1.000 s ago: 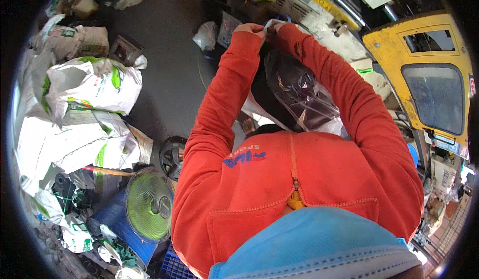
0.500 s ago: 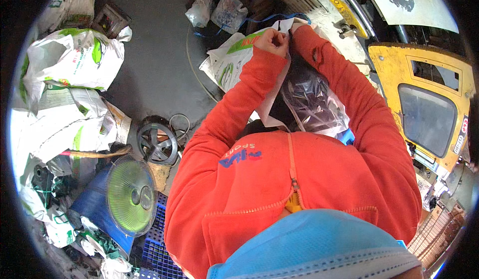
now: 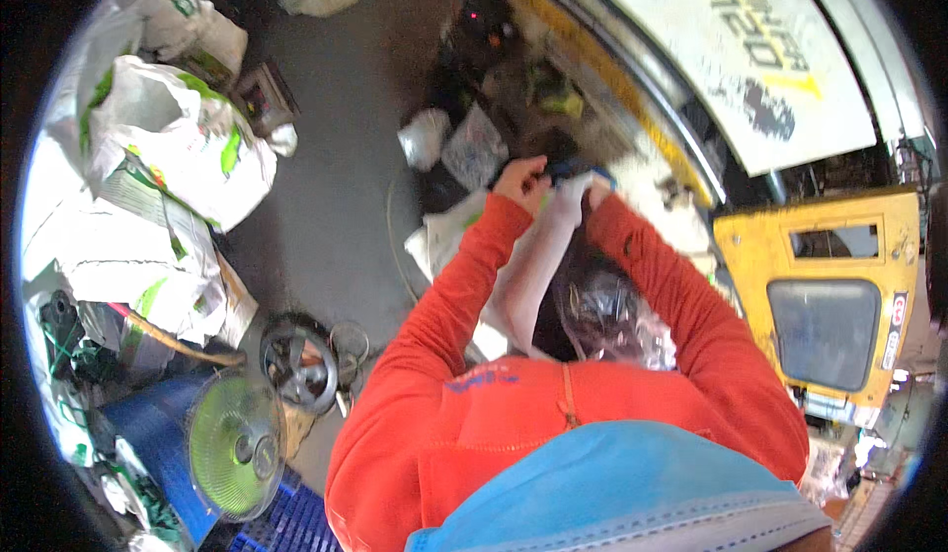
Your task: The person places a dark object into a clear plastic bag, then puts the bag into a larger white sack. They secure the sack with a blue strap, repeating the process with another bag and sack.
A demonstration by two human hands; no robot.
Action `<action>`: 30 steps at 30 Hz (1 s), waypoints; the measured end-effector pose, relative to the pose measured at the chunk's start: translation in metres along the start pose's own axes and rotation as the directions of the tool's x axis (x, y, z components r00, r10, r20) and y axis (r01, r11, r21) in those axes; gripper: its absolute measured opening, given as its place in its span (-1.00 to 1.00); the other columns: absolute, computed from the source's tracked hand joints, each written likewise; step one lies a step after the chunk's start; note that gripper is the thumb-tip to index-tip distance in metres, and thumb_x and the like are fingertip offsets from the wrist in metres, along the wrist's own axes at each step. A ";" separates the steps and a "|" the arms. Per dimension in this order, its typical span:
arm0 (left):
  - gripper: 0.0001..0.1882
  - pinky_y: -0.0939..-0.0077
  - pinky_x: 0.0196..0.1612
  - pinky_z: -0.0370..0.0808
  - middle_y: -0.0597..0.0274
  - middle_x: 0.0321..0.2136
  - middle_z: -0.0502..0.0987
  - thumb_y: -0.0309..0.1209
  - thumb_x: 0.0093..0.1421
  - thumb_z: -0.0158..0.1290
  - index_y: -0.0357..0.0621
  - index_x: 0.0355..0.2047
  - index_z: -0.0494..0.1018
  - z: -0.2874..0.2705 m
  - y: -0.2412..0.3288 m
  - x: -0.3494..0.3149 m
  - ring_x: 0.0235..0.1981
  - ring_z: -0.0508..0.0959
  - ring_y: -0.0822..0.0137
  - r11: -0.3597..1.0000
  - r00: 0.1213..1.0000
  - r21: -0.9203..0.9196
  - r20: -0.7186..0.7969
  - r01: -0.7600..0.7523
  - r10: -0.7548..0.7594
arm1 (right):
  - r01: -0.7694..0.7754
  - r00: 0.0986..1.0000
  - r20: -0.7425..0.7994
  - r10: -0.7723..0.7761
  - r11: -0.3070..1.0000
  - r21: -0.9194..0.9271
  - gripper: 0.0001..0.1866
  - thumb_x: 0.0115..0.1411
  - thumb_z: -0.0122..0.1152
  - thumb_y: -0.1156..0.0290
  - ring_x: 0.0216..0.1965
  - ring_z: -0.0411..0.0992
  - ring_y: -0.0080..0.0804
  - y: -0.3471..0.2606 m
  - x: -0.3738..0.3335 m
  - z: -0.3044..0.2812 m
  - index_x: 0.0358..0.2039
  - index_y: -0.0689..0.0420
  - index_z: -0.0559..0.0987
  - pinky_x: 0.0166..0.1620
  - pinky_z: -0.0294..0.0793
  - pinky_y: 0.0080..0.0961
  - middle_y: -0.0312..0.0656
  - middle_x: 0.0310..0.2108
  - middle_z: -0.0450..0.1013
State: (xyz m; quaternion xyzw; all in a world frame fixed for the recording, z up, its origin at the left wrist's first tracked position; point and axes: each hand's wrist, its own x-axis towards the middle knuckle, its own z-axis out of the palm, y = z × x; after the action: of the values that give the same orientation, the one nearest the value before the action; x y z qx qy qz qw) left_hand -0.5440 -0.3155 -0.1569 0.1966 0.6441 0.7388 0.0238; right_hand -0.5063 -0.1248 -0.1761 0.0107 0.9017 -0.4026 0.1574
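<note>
A white woven sack [image 3: 538,271] with green print stands upright against my front, its mouth spread. Inside its right part shows a clear plastic bag [image 3: 604,300], shiny and crumpled. My left hand [image 3: 522,185] is at the sack's far left edge, fingers half bent and apart, a little blurred; nothing shows between them. My right hand [image 3: 598,195] grips the far rim of the sack, with its fingertips partly hidden by the white fabric. Both forearms reach forward in red sleeves, one on either side of the sack.
Full white sacks [image 3: 188,147] are piled on the left. Nearer stand a green-bladed fan [image 3: 235,443], a blue drum [image 3: 158,433] and a black wheel [image 3: 298,362]. Small plastic bags [image 3: 474,147] lie beyond my hands. A machine with a yellow windowed door [image 3: 825,305] flanks the right.
My left hand has loosened from its pinch and come away slightly from the rim. My right hand stays at the rim. The whole view has shifted, with more of the far floor and machine showing.
</note>
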 end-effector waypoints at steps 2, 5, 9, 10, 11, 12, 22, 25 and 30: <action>-0.66 0.60 -0.36 0.38 0.29 -0.50 0.45 -0.38 0.01 0.04 -0.17 -0.17 0.37 -0.004 -0.016 0.015 -0.45 0.42 0.49 0.993 0.838 0.057 0.533 0.102 -0.116 | -0.112 0.993 0.055 0.102 0.964 0.242 -0.86 -0.03 -0.06 0.42 -0.52 0.38 -0.35 0.006 0.003 -0.001 -0.48 0.05 0.49 -0.39 0.40 -0.44 -0.23 -0.51 0.42; -0.68 0.64 -0.37 0.37 0.29 -0.47 0.49 -0.31 -0.03 0.09 -0.18 -0.25 0.44 0.001 -0.028 0.016 -0.48 0.41 0.54 0.842 0.781 -0.224 0.542 0.491 -0.311 | -0.334 0.942 0.196 0.271 0.730 0.597 -0.87 -0.02 -0.07 0.44 -0.53 0.38 -0.36 0.019 0.009 -0.003 -0.49 0.05 0.49 -0.40 0.40 -0.44 -0.24 -0.52 0.42; -0.68 0.64 -0.38 0.37 0.31 -0.47 0.51 -0.23 -0.05 0.10 -0.16 -0.32 0.48 0.004 -0.020 0.011 -0.48 0.43 0.54 0.872 0.813 -0.107 0.431 0.477 -0.392 | -0.102 0.965 0.263 0.014 0.940 0.325 -0.85 -0.01 -0.08 0.39 -0.48 0.38 -0.45 0.030 0.014 -0.005 -0.44 0.00 0.48 -0.35 0.38 -0.50 -0.31 -0.48 0.42; -0.69 0.64 -0.38 0.38 0.32 -0.48 0.52 -0.22 -0.05 0.10 -0.15 -0.34 0.49 0.002 -0.017 0.009 -0.48 0.44 0.54 0.861 0.814 -0.086 0.385 0.502 -0.436 | -0.173 0.962 0.264 0.071 0.905 0.388 -0.84 -0.02 -0.08 0.42 -0.45 0.39 -0.41 0.028 0.009 -0.007 -0.44 0.04 0.49 -0.32 0.39 -0.50 -0.29 -0.46 0.43; -0.68 0.63 -0.38 0.38 0.31 -0.48 0.52 -0.22 -0.06 0.10 -0.15 -0.33 0.49 0.003 -0.013 0.009 -0.50 0.45 0.52 0.889 0.827 -0.001 0.366 0.458 -0.426 | -0.320 0.943 0.265 0.200 0.756 0.571 -0.84 -0.02 -0.08 0.45 -0.42 0.40 -0.38 0.021 0.004 -0.009 -0.44 0.08 0.49 -0.29 0.40 -0.49 -0.26 -0.45 0.44; -0.67 0.60 -0.38 0.39 0.27 -0.48 0.52 -0.20 -0.06 0.10 -0.16 -0.34 0.49 0.001 -0.010 0.008 -0.50 0.46 0.49 0.900 0.827 0.025 0.384 0.435 -0.411 | -0.389 0.921 0.262 0.290 0.622 0.679 -0.83 -0.03 -0.07 0.47 -0.39 0.41 -0.34 0.012 -0.006 -0.013 -0.44 0.12 0.50 -0.27 0.41 -0.49 -0.24 -0.43 0.45; -0.65 0.45 -0.45 0.38 0.16 -0.58 0.48 -0.13 0.00 -0.02 -0.19 -0.43 0.44 -0.003 -0.021 0.022 -0.52 0.48 0.27 0.980 0.967 0.052 0.162 0.190 -0.196 | -0.015 0.944 -0.325 -0.058 0.976 -0.217 -0.70 -0.04 0.02 0.43 -0.24 0.37 -0.19 -0.117 -0.045 -0.056 -0.23 0.17 0.45 -0.17 0.33 -0.45 -0.10 -0.26 0.40; -0.66 0.40 -0.44 0.38 0.12 -0.58 0.48 -0.13 0.00 -0.03 -0.20 -0.47 0.43 -0.001 -0.010 0.030 -0.50 0.48 0.21 0.959 0.944 0.048 0.170 0.280 -0.284 | 0.222 0.833 -0.314 -0.455 0.796 -0.563 -0.72 -0.03 0.00 0.40 -0.28 0.40 -0.32 -0.114 -0.016 -0.048 -0.28 0.24 0.47 -0.17 0.33 -0.49 -0.08 -0.34 0.43; -0.65 0.35 -0.42 0.38 0.04 -0.55 0.48 -0.12 0.00 -0.02 -0.21 -0.54 0.43 -0.002 0.008 0.036 -0.47 0.48 0.14 0.981 0.998 0.185 0.020 0.051 -0.055 | -0.130 0.990 0.031 0.137 0.974 -0.184 -0.70 -0.06 0.01 0.41 -0.33 0.39 -0.44 -0.118 0.001 -0.047 -0.29 0.25 0.48 -0.20 0.34 -0.54 -0.17 -0.39 0.46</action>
State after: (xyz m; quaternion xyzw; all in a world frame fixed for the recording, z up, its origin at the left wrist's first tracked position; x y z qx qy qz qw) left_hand -0.5764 -0.3082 -0.1396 0.1901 0.7143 0.6726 0.0333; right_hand -0.5371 -0.1705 -0.0616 0.0482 0.9283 -0.3073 0.2038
